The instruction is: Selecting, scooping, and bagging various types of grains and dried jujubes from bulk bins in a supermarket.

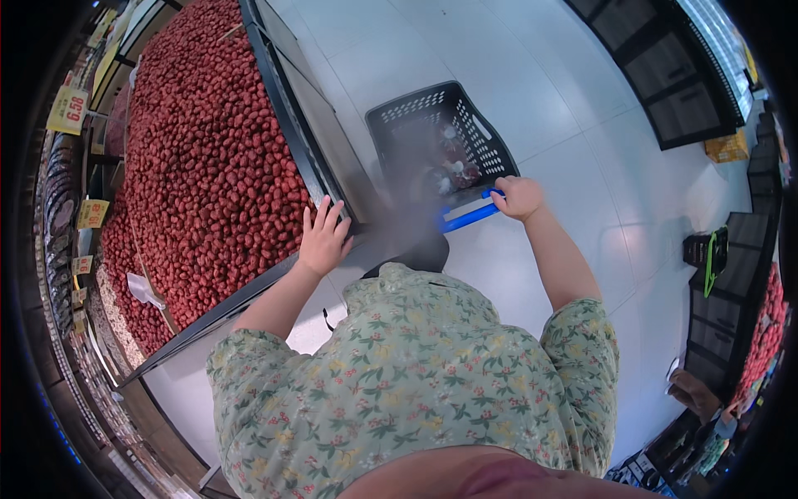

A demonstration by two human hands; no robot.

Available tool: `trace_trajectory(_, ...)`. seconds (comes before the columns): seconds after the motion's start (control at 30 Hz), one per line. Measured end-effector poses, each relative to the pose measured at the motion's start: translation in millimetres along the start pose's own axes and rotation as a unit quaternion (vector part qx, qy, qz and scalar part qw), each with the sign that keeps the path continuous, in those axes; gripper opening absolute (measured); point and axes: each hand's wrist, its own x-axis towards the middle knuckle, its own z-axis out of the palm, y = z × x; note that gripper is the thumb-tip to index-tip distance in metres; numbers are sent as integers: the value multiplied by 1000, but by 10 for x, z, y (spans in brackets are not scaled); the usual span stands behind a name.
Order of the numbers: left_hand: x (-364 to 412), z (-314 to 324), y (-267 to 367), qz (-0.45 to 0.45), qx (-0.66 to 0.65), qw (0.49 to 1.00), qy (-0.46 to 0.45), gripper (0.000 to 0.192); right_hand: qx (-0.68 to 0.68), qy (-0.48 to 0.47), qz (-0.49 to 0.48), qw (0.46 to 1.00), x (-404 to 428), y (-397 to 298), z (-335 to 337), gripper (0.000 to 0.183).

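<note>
My left hand has its fingers spread at the near corner of a bin heaped with dried red jujubes; its fingertips are close to the bin's dark rim, and I cannot tell if they touch it. Closed around the blue handle of a dark plastic shopping basket is my right hand. The perforated basket stands in front of me over the pale floor, with several bagged items inside. A hazy blur hides part of its left side.
A clear plastic scoop lies on the jujubes at the left. Price signs line the shelves beyond. Dark cabinets stand at the upper right, with a yellow box beside them. Another person is partly visible at the lower right.
</note>
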Motion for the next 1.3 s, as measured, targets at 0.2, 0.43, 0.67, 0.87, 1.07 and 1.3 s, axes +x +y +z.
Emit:
trace_trajectory(0.2, -8, -13, -8, -20, -27, 999, -34, 31, 0, -7, 5, 1000, 720, 110, 48, 22)
trace_trajectory(0.43, -25, 31, -45, -31, -57, 997, -51, 31, 14, 10, -9, 1000, 1541, 211, 185, 18)
trace_trajectory(0.67, -41, -28, -69, -39, -84, 993, -79, 46, 45, 24, -20, 998, 2352, 259, 229, 18)
trace_trajectory(0.87, -31, 25, -80, -131, -118, 982, -68, 55, 45, 21, -18, 999, 3089, 353, 265, 18)
trace_trajectory(1.07, -37, 88, 0, -304, -72, 950, 12, 60, 42, -4, -17, 999, 3924, 392, 280, 22)
trace_trajectory(1.3, 1105, -38, -194, -548, -23, 828, 115, 56, 54, -29, -130, 990, 4938, 447, 251, 25)
